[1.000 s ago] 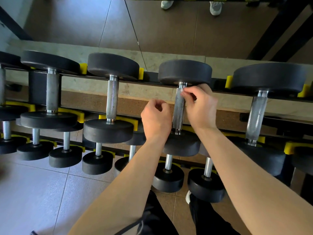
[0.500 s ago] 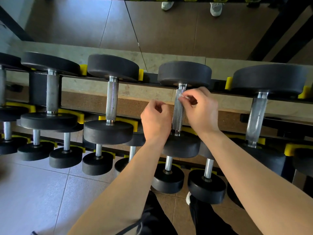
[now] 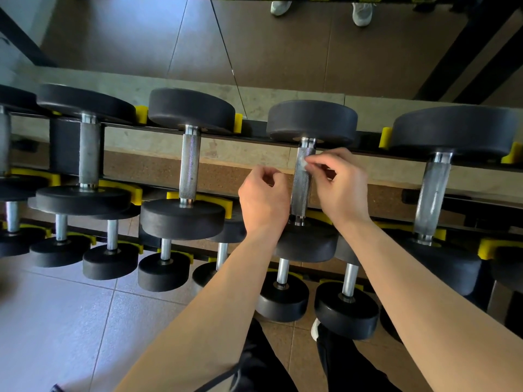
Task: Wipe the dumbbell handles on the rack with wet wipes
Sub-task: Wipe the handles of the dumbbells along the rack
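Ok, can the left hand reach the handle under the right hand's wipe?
Probably yes: the left hand sits beside that handle, nothing between them, and the stretch below the right hand and wipe is bare.

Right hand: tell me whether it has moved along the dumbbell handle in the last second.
Yes, slightly: the right hand, pinching the wipe, slid along the handle toward the person, away from the far plate.

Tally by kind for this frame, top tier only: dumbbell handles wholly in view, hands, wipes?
Top-tier dumbbell handles: 4 (a fifth is cut off at the left edge and not counted)
Hands, left hand and right hand: 2
Pieces of wet wipe: 1
Total: 7
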A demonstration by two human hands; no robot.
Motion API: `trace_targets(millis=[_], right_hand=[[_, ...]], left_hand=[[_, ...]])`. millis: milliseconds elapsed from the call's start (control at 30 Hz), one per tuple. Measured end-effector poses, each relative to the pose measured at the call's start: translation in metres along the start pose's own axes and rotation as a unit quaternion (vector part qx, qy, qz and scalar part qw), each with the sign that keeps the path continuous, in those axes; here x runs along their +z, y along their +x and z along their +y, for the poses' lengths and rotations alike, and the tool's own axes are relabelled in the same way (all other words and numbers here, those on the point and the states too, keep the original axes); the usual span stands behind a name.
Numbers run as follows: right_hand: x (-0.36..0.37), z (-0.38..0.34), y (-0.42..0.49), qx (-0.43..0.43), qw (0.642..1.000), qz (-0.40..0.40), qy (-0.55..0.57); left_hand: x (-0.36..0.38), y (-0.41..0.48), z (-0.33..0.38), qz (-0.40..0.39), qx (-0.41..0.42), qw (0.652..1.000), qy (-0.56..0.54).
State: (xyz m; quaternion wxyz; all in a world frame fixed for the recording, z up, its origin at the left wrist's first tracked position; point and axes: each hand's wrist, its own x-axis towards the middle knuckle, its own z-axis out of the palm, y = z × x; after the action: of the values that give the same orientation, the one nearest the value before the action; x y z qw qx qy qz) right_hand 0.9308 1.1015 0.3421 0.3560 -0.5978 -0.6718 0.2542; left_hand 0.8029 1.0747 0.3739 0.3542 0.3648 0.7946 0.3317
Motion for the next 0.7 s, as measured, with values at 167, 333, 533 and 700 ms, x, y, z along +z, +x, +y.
trace_targets(millis=[167, 333, 533, 700], right_hand=[[-0.008, 0.003, -0.010, -0.049, 0.996, -0.070, -0.012], [-0.013, 0.003, -0.011, -0.084, 0.990, -0.114, -0.019], [0.001, -0.003, -0.005, -0.034, 0.999, -0.012, -0.025], [-0.012, -0.007, -0.021, -0.066, 0.991, -0.111, -0.020]], left_hand=[[0.000, 0.000, 0.000, 0.003, 0.003, 1.000, 0.000], [0.001, 0.000, -0.001, 0.004, 0.000, 1.000, -0.003], [0.002, 0.000, -0.001, 0.011, 0.001, 1.000, 0.006], [0.001, 0.000, 0.000, 0.005, -0.001, 1.000, -0.001]])
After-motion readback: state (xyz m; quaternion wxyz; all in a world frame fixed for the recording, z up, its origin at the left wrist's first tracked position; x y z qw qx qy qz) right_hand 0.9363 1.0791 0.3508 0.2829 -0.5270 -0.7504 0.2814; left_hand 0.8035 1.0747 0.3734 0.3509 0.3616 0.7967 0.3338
